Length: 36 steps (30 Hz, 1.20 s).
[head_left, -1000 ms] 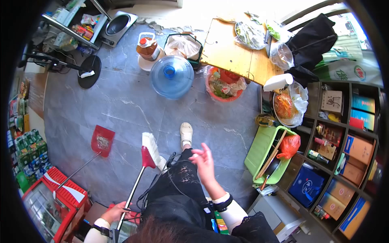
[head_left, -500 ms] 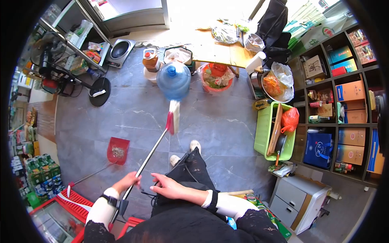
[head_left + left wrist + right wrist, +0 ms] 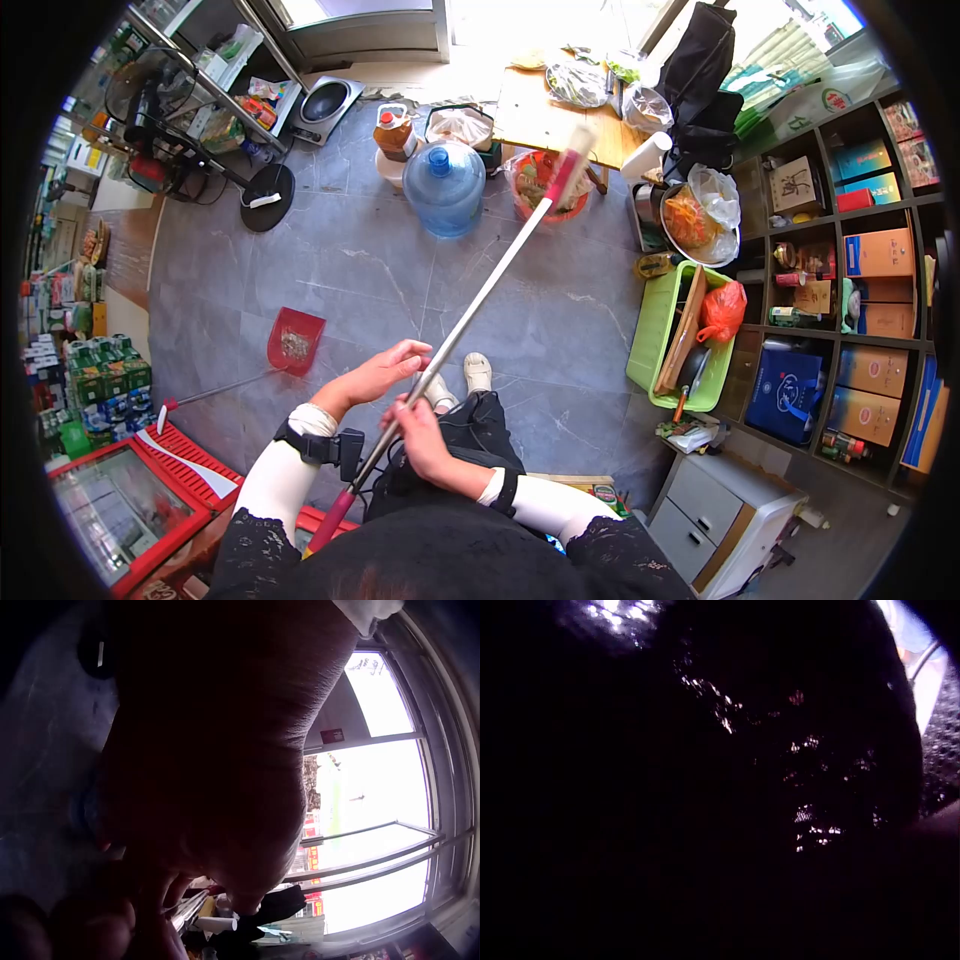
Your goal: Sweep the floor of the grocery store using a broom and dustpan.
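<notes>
Gripping a long-handled broom (image 3: 480, 298) with both hands, a person stands on a grey tiled floor (image 3: 330, 260), seen from above. The left hand (image 3: 385, 365) curls round the metal handle higher up. The right hand (image 3: 418, 432) clenches it just below, close to the body. The handle slants up and away to the right, and its blurred bristle head hangs over a red bin (image 3: 522, 200) near the far edge of the floor. The wrist views are too dark to add anything about either grip.

This looks like a swing between sweeping strokes, with the bristles off the floor. Bringing them down would call for a controlled lowering, with both hands kept firm on the handle.

A red dustpan (image 3: 296, 340) holding some debris lies on the floor to the left, well apart from the bristles. A large blue water bottle (image 3: 443, 187) and an oil jug (image 3: 393, 135) stand just left of the bin. A wooden tabletop (image 3: 530, 115) with bagged food sits behind it. A green crate (image 3: 655, 330) and packed shelves (image 3: 860, 250) line the right edge, crowding the swing on that side.
</notes>
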Tool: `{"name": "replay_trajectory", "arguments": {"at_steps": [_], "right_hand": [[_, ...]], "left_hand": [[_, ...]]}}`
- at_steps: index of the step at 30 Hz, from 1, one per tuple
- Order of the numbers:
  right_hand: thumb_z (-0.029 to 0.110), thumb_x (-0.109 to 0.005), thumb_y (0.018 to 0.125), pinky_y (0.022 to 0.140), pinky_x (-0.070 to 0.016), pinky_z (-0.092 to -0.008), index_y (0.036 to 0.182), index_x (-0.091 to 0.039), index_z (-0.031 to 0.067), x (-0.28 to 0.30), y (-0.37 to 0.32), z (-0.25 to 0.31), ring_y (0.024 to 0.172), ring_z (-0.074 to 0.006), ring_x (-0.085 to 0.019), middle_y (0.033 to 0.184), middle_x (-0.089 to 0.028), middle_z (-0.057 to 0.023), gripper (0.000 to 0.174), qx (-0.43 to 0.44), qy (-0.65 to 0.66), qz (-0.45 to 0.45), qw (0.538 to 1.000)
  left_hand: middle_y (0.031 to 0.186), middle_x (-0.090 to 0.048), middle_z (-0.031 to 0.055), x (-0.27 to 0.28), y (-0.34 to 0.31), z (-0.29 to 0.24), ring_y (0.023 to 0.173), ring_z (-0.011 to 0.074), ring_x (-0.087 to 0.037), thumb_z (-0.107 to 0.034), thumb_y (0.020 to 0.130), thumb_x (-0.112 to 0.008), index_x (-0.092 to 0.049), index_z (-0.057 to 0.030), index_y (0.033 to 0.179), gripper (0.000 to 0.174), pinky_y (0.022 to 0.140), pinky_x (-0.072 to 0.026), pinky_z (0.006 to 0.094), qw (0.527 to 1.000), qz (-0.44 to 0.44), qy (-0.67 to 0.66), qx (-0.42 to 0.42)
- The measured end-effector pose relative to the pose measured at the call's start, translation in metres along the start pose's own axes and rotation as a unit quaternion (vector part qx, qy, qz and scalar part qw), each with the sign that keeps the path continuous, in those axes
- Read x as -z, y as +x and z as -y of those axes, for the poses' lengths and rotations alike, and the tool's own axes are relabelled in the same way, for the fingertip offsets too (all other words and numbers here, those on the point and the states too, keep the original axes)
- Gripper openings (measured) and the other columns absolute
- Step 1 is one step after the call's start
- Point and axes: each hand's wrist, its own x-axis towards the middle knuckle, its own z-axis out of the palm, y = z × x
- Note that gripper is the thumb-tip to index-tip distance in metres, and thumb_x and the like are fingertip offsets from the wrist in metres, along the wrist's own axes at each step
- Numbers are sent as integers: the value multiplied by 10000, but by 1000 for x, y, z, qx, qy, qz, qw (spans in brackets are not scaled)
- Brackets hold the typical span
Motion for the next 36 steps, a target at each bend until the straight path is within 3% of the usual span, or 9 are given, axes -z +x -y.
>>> {"name": "replay_trajectory", "arguments": {"at_steps": [3, 5, 11, 19, 22, 25, 28, 32, 36], "right_hand": [[187, -433, 939, 671, -462, -269, 998, -405, 47, 25, -4, 22, 710, -149, -539, 798, -514, -58, 155, 87, 33, -98, 991], [136, -435, 913, 646, -459, -269, 947, -424, 51, 46, 3, 16, 656, -146, -527, 748, -514, -58, 92, 128, -12, -168, 977], [96, -469, 839, 493, -394, -279, 711, -472, 86, 185, 72, 56, 536, -135, -451, 624, -477, -23, 128, 121, -20, -340, 932], [200, -488, 887, 498, -430, -279, 792, -510, 48, 354, 88, 127, 528, -146, -465, 622, -482, -27, 180, 116, 216, -222, 944], [298, -472, 919, 588, -498, -304, 1098, -403, 21, 316, 72, 128, 656, -189, -538, 830, -548, -97, 337, 10, 152, -301, 941], [255, -447, 929, 606, -499, -330, 1112, -350, 21, 305, 86, 121, 697, -208, -529, 893, -509, -117, 313, -70, 131, -366, 919], [93, -379, 906, 620, -483, -356, 995, -352, 21, 290, 93, 103, 710, -210, -496, 863, -443, -96, 117, -100, 15, -325, 940], [23, -251, 817, 352, -351, -231, 859, -322, 43, 216, 123, 65, 419, -135, -372, 640, -401, -65, 85, -153, 36, -363, 918], [22, -352, 852, 385, -355, -230, 790, -318, 28, 148, 149, -10, 436, -123, -362, 635, -389, -53, 71, -265, 55, -285, 919]], "left_hand": [[1117, -560, 85, -3, -22, -4, 1134, 176, -457, -362, 907, -468, -389, -59, 1288, 493, 969, -333, 326, 998, -48, -21, -33], [1112, -563, 93, -1, -42, -4, 1086, 179, -499, -237, 902, -493, -435, -47, 1247, 398, 946, -365, 321, 994, -98, -41, -24], [1038, -600, 89, -9, -123, 30, 975, 161, -549, -231, 879, -522, -499, -21, 1168, 358, 908, -390, 311, 970, -217, -107, -22], [1003, -607, 98, -34, -234, 103, 889, 150, -576, -188, 883, -525, -518, -9, 1113, 292, 854, -425, 293, 904, -386, -173, 56], [980, -604, 98, -39, -268, 132, 867, 146, -577, -162, 885, -524, -515, -1, 1100, 269, 821, -443, 279, 879, -444, -163, 65], [959, -599, 94, -33, -298, 157, 855, 142, -573, -137, 883, -524, -509, 5, 1093, 254, 801, -452, 267, 846, -503, -164, 69], [951, -594, 91, -26, -327, 182, 847, 137, -567, -121, 878, -526, -503, 7, 1091, 249, 788, -453, 263, 815, -547, -173, 72], [944, -587, 78, -5, -363, 213, 834, 123, -555, -105, 860, -543, -502, -5, 1100, 263, 767, -448, 257, 791, -587, -144, 92], [923, -587, 69, 45, -399, 269, 812, 130, -556, -92, 843, -556, -497, -15, 1115, 288, 758, -446, 265, 773, -614, -137, 86]]}}
